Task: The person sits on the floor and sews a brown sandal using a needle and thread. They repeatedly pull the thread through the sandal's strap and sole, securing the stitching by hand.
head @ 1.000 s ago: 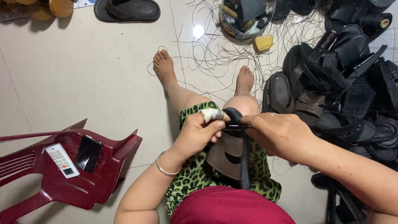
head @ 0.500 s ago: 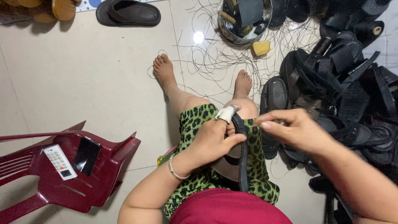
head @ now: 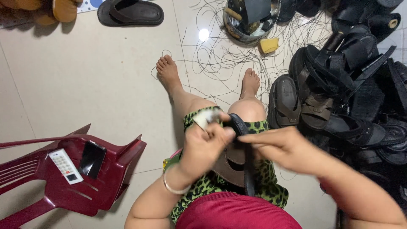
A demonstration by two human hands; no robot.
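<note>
- Fingers (head: 220, 131) of my left hand (head: 203, 146) are curled shut, pinching a small white pad (head: 206, 118) against the black strap (head: 241, 127).
- My right hand (head: 282, 148) has its fingers closed on that strap from the other side.
- Both steady a brown sandal (head: 231, 163) resting on my lap, over the green patterned cloth (head: 263, 186).
- I judge the sandal light, its sole stiff and its strap bendy; the sole edge offers the firmest hold.
</note>
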